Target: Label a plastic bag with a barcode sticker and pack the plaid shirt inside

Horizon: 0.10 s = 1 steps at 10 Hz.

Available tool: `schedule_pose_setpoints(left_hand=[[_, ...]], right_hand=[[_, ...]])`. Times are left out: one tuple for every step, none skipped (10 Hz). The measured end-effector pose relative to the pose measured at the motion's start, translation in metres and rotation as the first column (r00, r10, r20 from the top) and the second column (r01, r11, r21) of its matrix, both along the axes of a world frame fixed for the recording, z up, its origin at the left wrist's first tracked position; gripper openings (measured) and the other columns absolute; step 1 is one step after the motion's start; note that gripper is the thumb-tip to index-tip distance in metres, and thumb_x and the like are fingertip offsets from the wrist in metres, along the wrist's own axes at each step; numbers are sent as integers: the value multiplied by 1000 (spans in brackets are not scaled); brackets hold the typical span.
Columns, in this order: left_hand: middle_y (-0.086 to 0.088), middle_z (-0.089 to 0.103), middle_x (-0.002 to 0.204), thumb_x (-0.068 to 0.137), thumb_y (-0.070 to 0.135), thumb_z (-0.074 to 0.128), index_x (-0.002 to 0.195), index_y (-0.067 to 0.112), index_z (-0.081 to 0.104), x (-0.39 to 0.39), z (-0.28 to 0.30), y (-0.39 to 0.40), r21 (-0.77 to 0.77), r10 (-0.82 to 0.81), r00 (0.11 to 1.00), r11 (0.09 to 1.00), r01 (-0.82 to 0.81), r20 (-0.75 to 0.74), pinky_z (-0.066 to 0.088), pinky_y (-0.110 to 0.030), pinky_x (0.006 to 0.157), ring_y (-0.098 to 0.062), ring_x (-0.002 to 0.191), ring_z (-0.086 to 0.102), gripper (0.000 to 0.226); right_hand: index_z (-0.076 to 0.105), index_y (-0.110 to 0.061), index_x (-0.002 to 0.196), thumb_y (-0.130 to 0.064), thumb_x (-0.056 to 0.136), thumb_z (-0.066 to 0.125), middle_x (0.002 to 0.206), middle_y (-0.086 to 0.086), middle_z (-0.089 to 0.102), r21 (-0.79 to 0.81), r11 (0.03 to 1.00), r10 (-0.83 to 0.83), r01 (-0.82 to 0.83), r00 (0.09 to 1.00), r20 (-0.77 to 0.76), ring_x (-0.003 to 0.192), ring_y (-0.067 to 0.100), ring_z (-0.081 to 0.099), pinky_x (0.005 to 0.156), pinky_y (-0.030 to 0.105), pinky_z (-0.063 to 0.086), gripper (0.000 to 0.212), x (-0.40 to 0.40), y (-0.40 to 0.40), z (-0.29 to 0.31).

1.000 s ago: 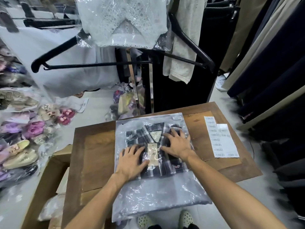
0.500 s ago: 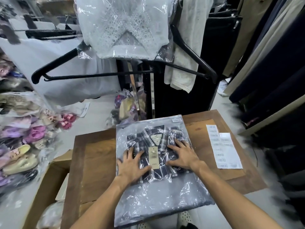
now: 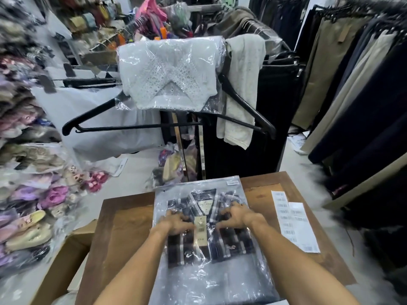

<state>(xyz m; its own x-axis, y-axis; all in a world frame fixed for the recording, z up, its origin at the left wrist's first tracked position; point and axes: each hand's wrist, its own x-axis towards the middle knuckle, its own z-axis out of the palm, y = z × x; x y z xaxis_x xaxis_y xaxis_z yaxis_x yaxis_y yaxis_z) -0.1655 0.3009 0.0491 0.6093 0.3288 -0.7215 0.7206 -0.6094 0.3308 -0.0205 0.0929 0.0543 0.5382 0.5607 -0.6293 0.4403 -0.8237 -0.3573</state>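
Note:
A clear plastic bag (image 3: 211, 280) lies flat on the wooden table (image 3: 123, 230), its open end toward me. The folded dark plaid shirt (image 3: 231, 243) is inside it, collar at the far end, with a tan hang tag (image 3: 200, 230) on the front. A small barcode sticker (image 3: 233, 183) sits on the bag's far right corner. My left hand (image 3: 176, 223) and my right hand (image 3: 236, 215) rest on top of the bag over the shirt, either side of the tag, fingers curled and pressing on the plastic.
Sheets of barcode stickers (image 3: 294, 225) lie on the table to the right of the bag. An open cardboard box (image 3: 63, 263) stands at the left. A black hanger (image 3: 154, 126) with a bagged white garment (image 3: 169, 73) hangs ahead. Clothes racks fill the right; bagged shoes pile at the left.
My head has tilted up, so more of the room shows. Both hands have slid back toward me over the bag and their fingers have curled from flat.

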Motion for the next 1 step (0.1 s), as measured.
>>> schedule_pose_setpoints(left_hand=[[-7,60,145,66,83,61,128,25,68,17,13,1,-66,197,969,980,-188,152,43,-45,115,-27,126,59,85]], right_hand=[[66,-14,125,-66,88,64,129,9,65,135,960,-226,246,963,-146,120,25,60,104,39,48,63,7,12,20]])
